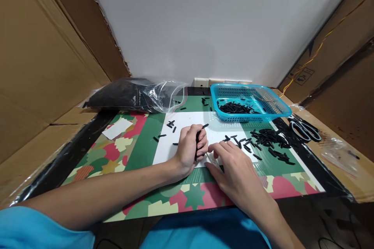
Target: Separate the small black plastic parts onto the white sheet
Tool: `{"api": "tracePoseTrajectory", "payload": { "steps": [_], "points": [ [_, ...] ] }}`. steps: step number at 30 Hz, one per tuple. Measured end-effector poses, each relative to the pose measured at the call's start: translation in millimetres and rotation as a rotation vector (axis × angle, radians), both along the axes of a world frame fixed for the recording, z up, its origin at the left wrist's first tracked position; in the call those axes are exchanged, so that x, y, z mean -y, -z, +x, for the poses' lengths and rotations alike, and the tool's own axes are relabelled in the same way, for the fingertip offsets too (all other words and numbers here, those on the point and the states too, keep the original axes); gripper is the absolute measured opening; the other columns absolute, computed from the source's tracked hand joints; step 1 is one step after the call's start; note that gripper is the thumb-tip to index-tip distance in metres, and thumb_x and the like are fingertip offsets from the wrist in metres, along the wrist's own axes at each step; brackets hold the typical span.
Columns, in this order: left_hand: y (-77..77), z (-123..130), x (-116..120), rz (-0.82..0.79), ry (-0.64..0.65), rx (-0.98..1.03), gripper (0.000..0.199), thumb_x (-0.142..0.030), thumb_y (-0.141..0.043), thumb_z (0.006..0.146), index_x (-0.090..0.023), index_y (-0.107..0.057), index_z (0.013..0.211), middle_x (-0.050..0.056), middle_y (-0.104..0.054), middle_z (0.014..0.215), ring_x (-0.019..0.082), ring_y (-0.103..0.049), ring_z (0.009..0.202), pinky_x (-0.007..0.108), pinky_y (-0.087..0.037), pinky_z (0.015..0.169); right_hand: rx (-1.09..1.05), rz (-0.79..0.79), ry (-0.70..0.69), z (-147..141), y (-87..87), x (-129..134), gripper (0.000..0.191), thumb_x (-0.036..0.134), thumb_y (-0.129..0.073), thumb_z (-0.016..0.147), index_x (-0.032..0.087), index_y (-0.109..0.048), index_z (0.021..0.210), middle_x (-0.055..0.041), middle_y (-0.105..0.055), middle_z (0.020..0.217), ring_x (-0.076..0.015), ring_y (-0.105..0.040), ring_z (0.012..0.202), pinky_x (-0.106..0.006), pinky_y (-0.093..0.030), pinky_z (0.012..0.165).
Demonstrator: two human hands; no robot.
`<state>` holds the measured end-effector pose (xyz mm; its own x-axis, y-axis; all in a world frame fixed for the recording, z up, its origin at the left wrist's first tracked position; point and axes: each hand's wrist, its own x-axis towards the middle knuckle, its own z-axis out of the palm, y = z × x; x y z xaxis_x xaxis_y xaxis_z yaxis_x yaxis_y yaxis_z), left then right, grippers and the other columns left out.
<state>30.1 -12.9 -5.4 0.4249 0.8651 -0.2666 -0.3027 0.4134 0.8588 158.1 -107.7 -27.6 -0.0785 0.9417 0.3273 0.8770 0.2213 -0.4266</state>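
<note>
My left hand (191, 148) is closed around several small black pieces, and one of them (205, 126) sticks out past the index finger. Close beside it on the right is my right hand (229, 159), its fingers bent and pointing at the left hand's fingertips; whatever lies between thumb and index is too small to tell. Under both hands is a white sheet (162, 155) on a green patterned mat (140, 140). Loose black pieces (171, 124) are scattered left of the hands, and a larger pile (269, 137) lies to the right.
A blue plastic basket (251, 117) holding black pieces stands at the back right. At the back left lies a clear bag (131, 95) full of dark material. Scissors (305, 129), a small plastic bag (340, 155) and cardboard walls (344, 58) are on the right; a paper slip (117, 128) is on the left.
</note>
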Motion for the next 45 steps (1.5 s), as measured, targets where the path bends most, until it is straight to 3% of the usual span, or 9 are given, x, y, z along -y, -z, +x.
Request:
{"api": "tracePoseTrajectory", "payload": {
  "steps": [4,9,18,24,30,37,45],
  "points": [
    [5.7,-1,0,0.026,0.042,0.014,0.04,-0.044,-0.065,0.086,-0.022,-0.043,0.06,-0.009,-0.035,0.047,0.005,-0.026,0.035,0.014,-0.017,0.03,0.043,-0.034,-0.007,0,7.2,-1,0.016,0.008,-0.057,0.104,0.023,-0.06,0.108,-0.0057,-0.069,0.104,-0.0269,-0.065,0.093,-0.036,-0.047,0.079],
    [12.8,-2,2,0.104,0.112,0.041,0.044,-0.049,-0.066,0.085,-0.022,-0.044,0.059,-0.009,-0.035,0.046,0.005,-0.028,0.035,0.014,-0.02,0.03,0.159,-0.004,0.059,2,15.7,-5,0.027,0.0,-0.054,0.095,0.022,-0.061,0.107,-0.0067,-0.069,0.097,-0.028,-0.067,0.089,-0.036,-0.046,0.077],
    [11.1,-2,4,0.094,0.162,0.029,0.043,-0.047,-0.066,0.086,-0.022,-0.043,0.059,-0.009,-0.035,0.046,0.005,-0.029,0.035,0.014,-0.017,0.033,0.091,0.052,0.076,21,8.5,-4,0.035,0.011,-0.047,0.105,0.02,-0.065,0.133,-0.0093,-0.076,0.104,-0.0286,-0.068,0.09,-0.037,-0.045,0.079],
    [12.7,0,4,0.126,0.176,0.003,0.046,-0.047,-0.064,0.088,-0.022,-0.041,0.058,-0.009,-0.034,0.045,0.004,-0.028,0.035,0.014,-0.015,0.034,-0.202,0.071,0.109,40,-6.3,0,0.026,0.019,-0.053,0.104,0.023,-0.079,0.108,-0.008,-0.074,0.1,-0.0257,-0.068,0.092,-0.035,-0.048,0.078],
    [11.3,1,3,0.091,0.193,-0.035,0.049,-0.051,-0.063,0.091,-0.024,-0.038,0.059,-0.009,-0.031,0.045,0.004,-0.025,0.035,0.014,-0.015,0.034,-0.438,0.136,0.129,47,-19.6,5,0.023,0.022,-0.057,0.103,0.024,-0.08,0.105,-0.006,-0.076,0.1,-0.0232,-0.07,0.09,-0.033,-0.049,0.077],
    [12.7,2,3,0.12,0.192,0.01,0.05,-0.051,-0.066,0.089,-0.023,-0.038,0.058,-0.009,-0.03,0.045,0.004,-0.026,0.036,0.015,-0.015,0.035,-0.287,-0.06,0.051,44,-7.1,-1,0.025,0.016,-0.054,0.102,0.023,-0.077,0.104,-0.006,-0.076,0.102,-0.0247,-0.069,0.095,-0.034,-0.048,0.08],
    [15.0,2,3,0.134,0.213,0.014,0.054,-0.057,-0.068,0.088,-0.023,-0.04,0.058,-0.009,-0.031,0.046,0.004,-0.026,0.038,0.016,-0.018,0.037,-0.168,-0.052,0.097,41,1.7,-6,0.026,0.017,-0.051,0.106,0.022,-0.077,0.108,-0.0083,-0.076,0.104,-0.0285,-0.067,0.101,-0.037,-0.046,0.084]
  ]
}}
